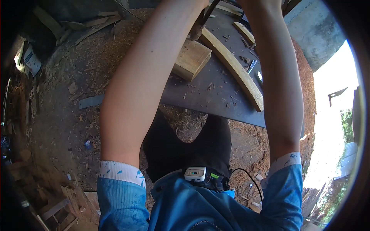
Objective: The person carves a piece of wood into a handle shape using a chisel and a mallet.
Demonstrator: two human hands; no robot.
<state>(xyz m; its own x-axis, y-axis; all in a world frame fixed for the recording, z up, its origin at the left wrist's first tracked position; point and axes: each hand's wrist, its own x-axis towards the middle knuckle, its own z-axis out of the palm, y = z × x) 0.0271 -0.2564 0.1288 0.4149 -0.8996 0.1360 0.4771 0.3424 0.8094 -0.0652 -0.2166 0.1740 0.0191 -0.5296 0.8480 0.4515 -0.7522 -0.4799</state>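
Both forearms stretch forward over a dark tabletop (216, 101). Only the edge of my left hand (205, 3) shows at the top border, close to a dark metal bar (208, 14) that looks like part of a clamp. Its fingers are out of the picture. My right hand (260, 3) is also cut off by the top border, so whatever it touches is hidden. Beneath my left forearm a thick wooden block (193, 57) lies partly covered. A long curved wooden piece (235, 69) rests between my arms, its near end close to the table's front edge.
A shorter wooden strip (245, 33) and a slim pen-like object (252, 66) lie near my right forearm. Wood chips dot the tabletop. Sawdust and scraps cover the floor (69, 127), with loose boards (96, 29) at the back left. A concrete wall (314, 32) stands at the right.
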